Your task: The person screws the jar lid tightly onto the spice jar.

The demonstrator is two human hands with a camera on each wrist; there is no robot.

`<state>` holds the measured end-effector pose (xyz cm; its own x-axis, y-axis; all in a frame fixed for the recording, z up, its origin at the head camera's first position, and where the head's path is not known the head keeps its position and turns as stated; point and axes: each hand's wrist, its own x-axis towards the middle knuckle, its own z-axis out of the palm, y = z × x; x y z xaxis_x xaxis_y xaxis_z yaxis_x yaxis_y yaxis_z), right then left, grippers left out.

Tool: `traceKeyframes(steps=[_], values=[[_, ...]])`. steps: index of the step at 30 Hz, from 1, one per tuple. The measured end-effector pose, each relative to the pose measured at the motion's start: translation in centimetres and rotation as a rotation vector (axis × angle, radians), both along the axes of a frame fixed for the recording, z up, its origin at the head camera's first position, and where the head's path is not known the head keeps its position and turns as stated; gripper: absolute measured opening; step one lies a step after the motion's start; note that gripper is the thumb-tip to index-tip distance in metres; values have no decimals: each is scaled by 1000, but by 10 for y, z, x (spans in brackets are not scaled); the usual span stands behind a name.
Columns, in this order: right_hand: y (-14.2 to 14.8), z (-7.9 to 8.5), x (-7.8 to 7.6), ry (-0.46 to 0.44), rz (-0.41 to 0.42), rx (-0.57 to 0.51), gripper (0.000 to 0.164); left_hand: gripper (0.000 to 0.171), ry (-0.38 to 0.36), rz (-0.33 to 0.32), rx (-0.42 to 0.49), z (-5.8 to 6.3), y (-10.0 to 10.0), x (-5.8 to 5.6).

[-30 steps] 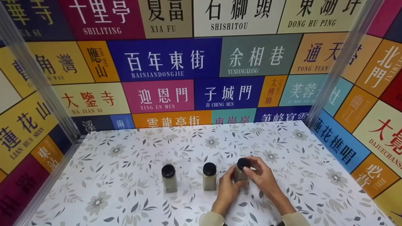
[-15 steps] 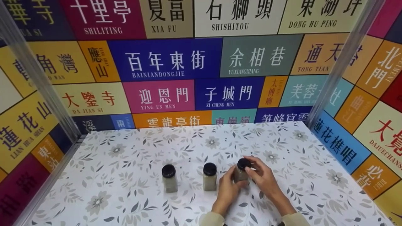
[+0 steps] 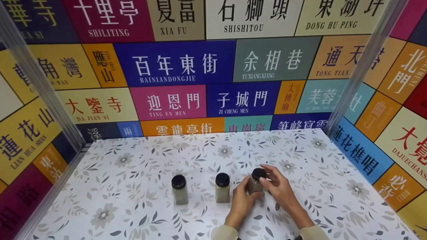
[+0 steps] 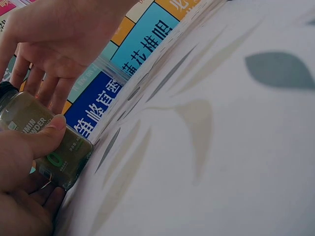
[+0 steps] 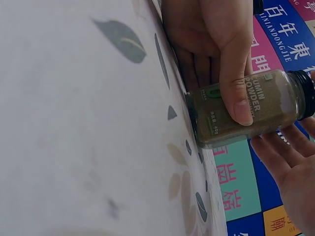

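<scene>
A clear jar of cumin powder [image 5: 270, 101] with a black cap [image 3: 259, 173] stands on the patterned table surface. My left hand [image 3: 243, 200] grips its body, thumb pressed across the label in both wrist views. My right hand [image 3: 280, 188] holds the cap from the right, with the thumb at its near side and fingers round the far side. Behind the jar, in the left wrist view, several right fingers [image 4: 49, 81] show. The cap looks seated on the neck.
Two similar black-capped jars stand upright to the left, a middle jar [image 3: 222, 192] near my left hand and a farther jar [image 3: 181, 195]. Colourful sign-covered panels [image 3: 173, 63] enclose the back and sides of the table [image 3: 140, 173].
The right hand's fingers shift very slightly at the cap. The left hand and all the jars stay where they were.
</scene>
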<state>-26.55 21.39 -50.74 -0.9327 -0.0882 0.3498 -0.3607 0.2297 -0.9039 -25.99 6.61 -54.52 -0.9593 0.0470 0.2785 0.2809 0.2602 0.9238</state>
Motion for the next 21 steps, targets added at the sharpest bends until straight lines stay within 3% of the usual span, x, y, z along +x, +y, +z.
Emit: traceKeyframes(steps=[6,21], values=[[0,-1,-1,29,5,-7,40,60,-6,3,7,1,1,0],[-2,-1,-2,-15,-38,-41,39,56,11,11,19,0,1,-1]])
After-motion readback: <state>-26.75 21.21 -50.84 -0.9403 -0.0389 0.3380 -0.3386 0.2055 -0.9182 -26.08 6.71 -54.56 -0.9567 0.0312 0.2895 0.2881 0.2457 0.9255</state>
